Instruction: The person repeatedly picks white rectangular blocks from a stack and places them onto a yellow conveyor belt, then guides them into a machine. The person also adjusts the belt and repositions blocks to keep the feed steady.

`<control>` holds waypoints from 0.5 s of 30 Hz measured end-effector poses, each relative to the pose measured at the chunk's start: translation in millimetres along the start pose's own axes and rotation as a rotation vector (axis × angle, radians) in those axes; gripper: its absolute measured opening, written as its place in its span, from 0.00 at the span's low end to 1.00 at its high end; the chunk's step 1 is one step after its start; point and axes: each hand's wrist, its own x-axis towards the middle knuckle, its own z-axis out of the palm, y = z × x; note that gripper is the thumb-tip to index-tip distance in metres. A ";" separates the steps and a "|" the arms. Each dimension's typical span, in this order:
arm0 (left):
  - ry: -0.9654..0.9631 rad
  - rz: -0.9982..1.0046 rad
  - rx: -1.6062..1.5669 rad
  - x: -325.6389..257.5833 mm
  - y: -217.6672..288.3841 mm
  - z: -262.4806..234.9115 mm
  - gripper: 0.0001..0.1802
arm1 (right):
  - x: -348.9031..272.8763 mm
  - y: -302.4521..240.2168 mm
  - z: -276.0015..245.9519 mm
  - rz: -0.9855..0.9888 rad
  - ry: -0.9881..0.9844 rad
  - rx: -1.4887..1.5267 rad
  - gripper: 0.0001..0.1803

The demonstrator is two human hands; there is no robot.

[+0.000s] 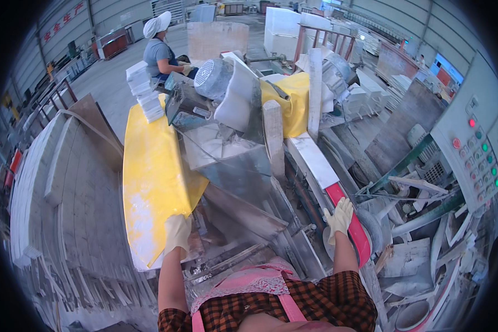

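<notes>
My left hand [177, 233], in a pale glove, rests at the near end of a yellow sheet [149, 182] draped over a long surface on the left. Its fingers are foreshortened, so I cannot make out whether they grip the sheet. On the right, my right hand [339, 218], also gloved, lies on a red conveyor belt [355, 235] with its fingers spread. Just beyond those fingertips a white slab strip [315, 160] lies along the same line and runs away under a yellow flap [294, 102].
Long stone slabs [77, 182] stand stacked at the left. A dusty motor [213, 80] and a small stack of white blocks [145, 91] are ahead. A co-worker [163, 52] sits beyond. Broken offcuts [406, 257] and a button panel [473, 152] are at the right.
</notes>
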 end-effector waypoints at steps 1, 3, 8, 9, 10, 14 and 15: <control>0.014 0.022 -0.006 0.0 -0.9 0.2 0.26 | 1.0 -0.3 2.2 0.014 0.001 -0.025 0.56; 0.017 0.027 0.025 -0.4 -1.9 -0.9 0.26 | 1.8 -1.3 6.8 0.020 -0.008 -0.016 0.58; -0.006 0.016 0.058 0.3 5.2 -5.5 0.27 | -1.0 -1.6 8.8 0.015 -0.037 -0.089 0.61; -0.002 0.017 0.073 0.7 7.4 -5.9 0.27 | -1.3 -1.6 6.9 0.025 -0.060 -0.123 0.61; -0.015 0.009 0.079 1.0 9.7 -6.0 0.27 | -1.1 -1.8 4.6 0.030 -0.070 -0.098 0.62; -0.011 -0.018 0.067 1.6 15.1 -6.6 0.27 | 1.3 -4.5 -4.2 0.073 -0.132 -0.101 0.63; -0.008 -0.034 0.046 0.4 15.2 -7.2 0.27 | 1.6 -5.1 -4.9 0.052 -0.129 -0.099 0.63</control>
